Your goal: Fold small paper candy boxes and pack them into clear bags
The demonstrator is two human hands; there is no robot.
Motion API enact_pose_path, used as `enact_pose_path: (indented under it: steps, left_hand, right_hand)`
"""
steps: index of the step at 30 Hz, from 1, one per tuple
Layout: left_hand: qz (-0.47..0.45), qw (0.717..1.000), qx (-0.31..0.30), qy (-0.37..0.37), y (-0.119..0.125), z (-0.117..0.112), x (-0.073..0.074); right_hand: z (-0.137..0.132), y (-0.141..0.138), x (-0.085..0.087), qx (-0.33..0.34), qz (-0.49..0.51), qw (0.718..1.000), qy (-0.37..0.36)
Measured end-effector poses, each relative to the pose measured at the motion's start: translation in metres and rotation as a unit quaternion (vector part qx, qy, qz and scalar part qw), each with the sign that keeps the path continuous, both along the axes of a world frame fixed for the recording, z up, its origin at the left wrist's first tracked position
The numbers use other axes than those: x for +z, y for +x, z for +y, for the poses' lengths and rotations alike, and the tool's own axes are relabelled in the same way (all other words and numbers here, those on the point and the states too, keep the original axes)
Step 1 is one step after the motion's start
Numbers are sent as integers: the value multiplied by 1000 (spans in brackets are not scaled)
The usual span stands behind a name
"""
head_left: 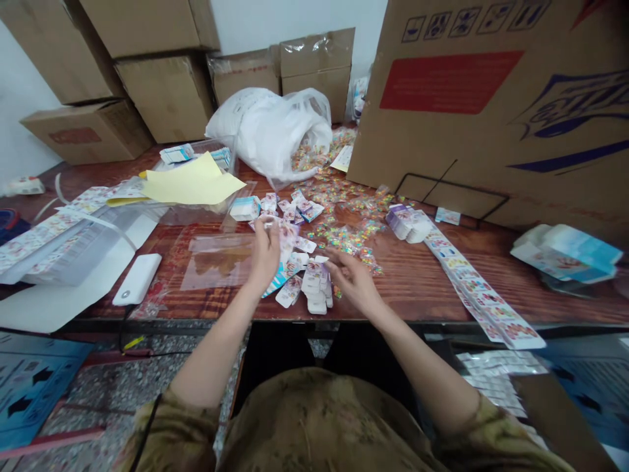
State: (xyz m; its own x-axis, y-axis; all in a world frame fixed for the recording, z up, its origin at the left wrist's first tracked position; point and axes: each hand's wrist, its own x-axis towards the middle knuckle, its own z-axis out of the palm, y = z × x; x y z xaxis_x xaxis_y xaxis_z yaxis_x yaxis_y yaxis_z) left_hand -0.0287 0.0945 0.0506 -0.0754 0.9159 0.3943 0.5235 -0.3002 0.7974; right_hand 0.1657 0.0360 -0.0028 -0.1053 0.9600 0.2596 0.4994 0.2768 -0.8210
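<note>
Sorting small printed cartons: left hand (265, 252) pinches one carton (269, 225) above the carton pile (314, 285); right hand (351, 278), fingers loosely spread, reaches the pile's right edge; next needs a clean single pick.

Two hands are counted: left hand (265, 252) & right hand (352, 280). One white sack (268, 131), one yellow sheet (191, 182), one white power bank (137, 278), approx. seven cardboard boxes, e.g. the big printed box (491, 105). Small packets are too many to be counted.

One head-worn camera looks forward and down — close above both hands, the wooden table (417, 275) stretching beyond them.
</note>
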Motion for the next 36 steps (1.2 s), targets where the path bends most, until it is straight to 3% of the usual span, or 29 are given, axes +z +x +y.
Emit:
enact_pose_path:
  steps: [3,6,8,11,15,19,24,28,30,32,34,36]
  left_hand:
    - [193,977,71,60,-3,10,4]
    - [340,936,-5,87,11,-22,-18]
    - [413,903,-67,95,25,-51,-42]
    - [458,880,-88,91,40,-79,-76]
    - [448,886,-79,93,44,-80,-91]
    - [417,901,-96,72,42,-73,-89]
    - [354,927,-115,38,39,-74,-82]
    - [237,964,-113,36,31,-69,-57]
    - [160,975,-151,-15,28,-64,-39]
    - [64,957,-252,-129,27,-60,-22]
    - [-48,890,-365,-269,29,-59,-12]
    - [-126,821,-418,-367,32,-61,-9]
  right_hand:
    - [20,-1,-5,-18,-237,971,-22]
    - [29,-2,-9,15,-369,928,-57]
    - [32,-2,-11,38,-388,919,-56]
    - [41,-1,-12,79,-373,924,-38]
    - [57,-4,-13,112,-348,931,-7]
    - [64,-7,-16,111,-310,944,22]
    - [56,1,-16,58,-252,964,55]
    - [34,13,1,17,-162,978,128]
    - [19,17,15,35,-112,978,170]
    - [4,16,29,69,-88,976,187]
    - [-9,14,39,84,-81,973,197]
    - [-17,12,43,88,-83,973,198]
